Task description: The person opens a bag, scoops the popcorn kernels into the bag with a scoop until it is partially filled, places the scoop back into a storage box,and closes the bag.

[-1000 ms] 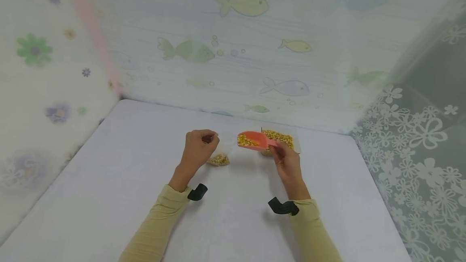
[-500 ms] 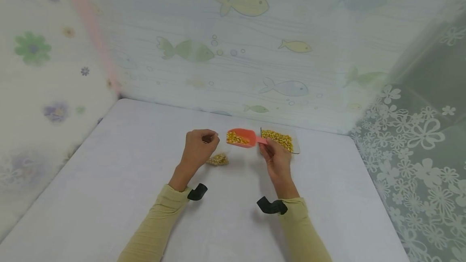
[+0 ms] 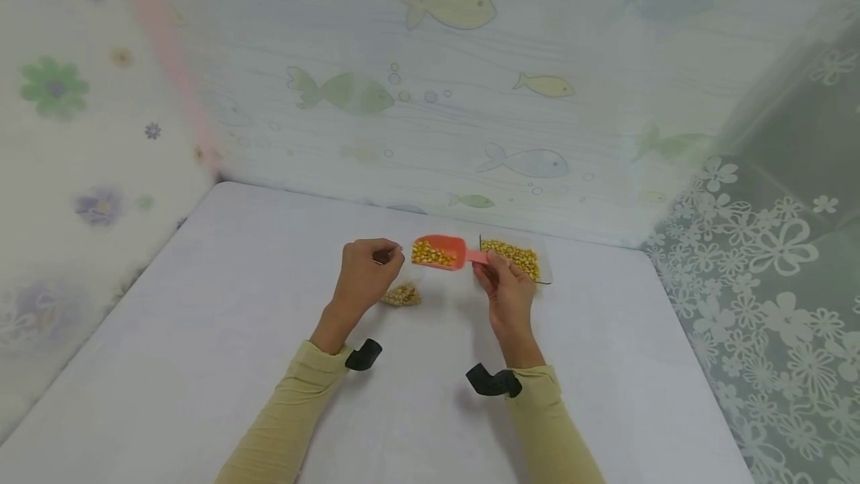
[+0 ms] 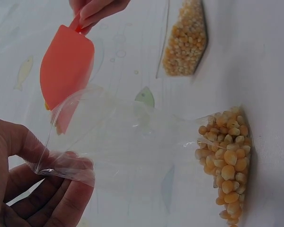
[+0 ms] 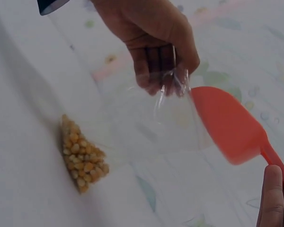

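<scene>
My left hand (image 3: 368, 269) pinches the top edge of a clear plastic bag (image 4: 128, 142) between thumb and fingers. Corn kernels (image 4: 227, 161) fill the bottom of this bag, which stands on the table. By its handle, my right hand (image 3: 509, 291) grips an orange-red scoop (image 3: 440, 251) loaded with yellow kernels. The scoop is held level above the table, its front lip at the bag's mouth. In the left wrist view the lip overlaps the bag's rim; whether it is inside I cannot tell. Behind the right hand stands a clear container (image 3: 517, 256) of kernels.
A white-covered table (image 3: 269, 245) lies under both hands. Pale fish-patterned sheeting (image 3: 443, 95) rises behind it, with flowered sheets at left and right. Dark curved pieces (image 3: 363, 355) sit at both wrists.
My right hand has carried the loaded scoop left, away from the kernel container and up to the bag's mouth. The left hand and the bag have stayed almost still.
</scene>
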`<state>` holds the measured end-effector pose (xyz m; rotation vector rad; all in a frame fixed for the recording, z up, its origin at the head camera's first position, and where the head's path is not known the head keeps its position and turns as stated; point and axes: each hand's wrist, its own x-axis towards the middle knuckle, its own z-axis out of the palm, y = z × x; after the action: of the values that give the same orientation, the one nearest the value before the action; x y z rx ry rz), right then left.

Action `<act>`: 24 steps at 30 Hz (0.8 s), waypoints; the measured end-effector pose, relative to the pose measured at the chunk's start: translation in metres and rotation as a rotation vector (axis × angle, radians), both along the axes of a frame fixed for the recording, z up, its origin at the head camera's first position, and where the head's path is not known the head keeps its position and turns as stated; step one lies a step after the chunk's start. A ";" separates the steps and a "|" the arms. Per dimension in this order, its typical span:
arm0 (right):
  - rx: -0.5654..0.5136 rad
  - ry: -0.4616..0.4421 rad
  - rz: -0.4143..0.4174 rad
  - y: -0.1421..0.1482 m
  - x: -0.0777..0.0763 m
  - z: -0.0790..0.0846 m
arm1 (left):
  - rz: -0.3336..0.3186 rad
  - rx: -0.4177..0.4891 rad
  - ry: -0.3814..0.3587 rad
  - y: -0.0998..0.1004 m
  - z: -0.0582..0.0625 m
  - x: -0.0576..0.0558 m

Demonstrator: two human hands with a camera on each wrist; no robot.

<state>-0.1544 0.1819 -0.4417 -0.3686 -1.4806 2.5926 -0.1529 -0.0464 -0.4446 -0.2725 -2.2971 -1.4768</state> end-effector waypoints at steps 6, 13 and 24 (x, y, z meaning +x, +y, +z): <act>0.137 0.057 -0.024 -0.002 0.000 0.004 | -0.004 0.005 0.001 0.001 0.001 0.000; 0.266 0.091 -0.025 -0.004 0.001 0.015 | -0.002 0.007 -0.006 0.001 0.002 0.001; 0.454 0.272 -0.022 -0.011 0.006 0.024 | -0.011 -0.001 -0.015 0.001 0.002 0.000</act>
<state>-0.1485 0.1704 -0.4180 0.0203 -1.8681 2.0930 -0.1533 -0.0455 -0.4422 -0.2752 -2.3118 -1.4877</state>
